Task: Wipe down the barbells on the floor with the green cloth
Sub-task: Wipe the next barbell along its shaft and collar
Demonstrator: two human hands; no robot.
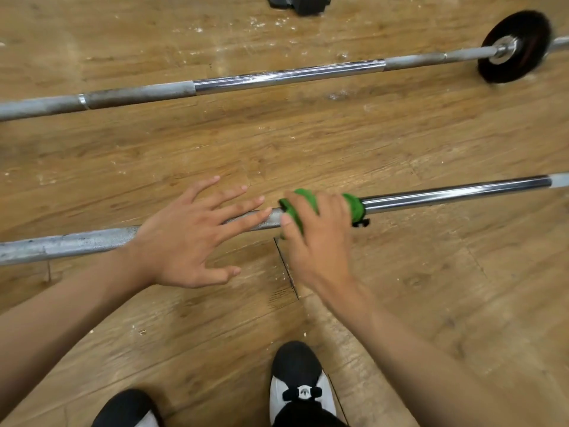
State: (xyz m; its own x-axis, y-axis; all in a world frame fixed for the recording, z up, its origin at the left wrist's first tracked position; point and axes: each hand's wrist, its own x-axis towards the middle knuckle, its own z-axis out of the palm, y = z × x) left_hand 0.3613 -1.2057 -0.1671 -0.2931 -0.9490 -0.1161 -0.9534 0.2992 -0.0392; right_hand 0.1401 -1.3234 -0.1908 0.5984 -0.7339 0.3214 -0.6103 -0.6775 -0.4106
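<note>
Two steel barbells lie across the wooden floor. The near barbell [446,192] runs left to right in front of me. A green cloth [354,206] is wrapped around its shaft, and my right hand [314,232] grips the cloth and the bar. Just left of it, my left hand [191,238] hovers over the bar with fingers spread and straight, fingertips near the cloth. The far barbell [277,77] lies beyond, with a black plate [514,46] on its right end.
My two black-and-white shoes [300,383] stand on the floor just below the near bar. A dark object [300,3] sits at the top edge. White dust specks are scattered over the wooden floor [431,288].
</note>
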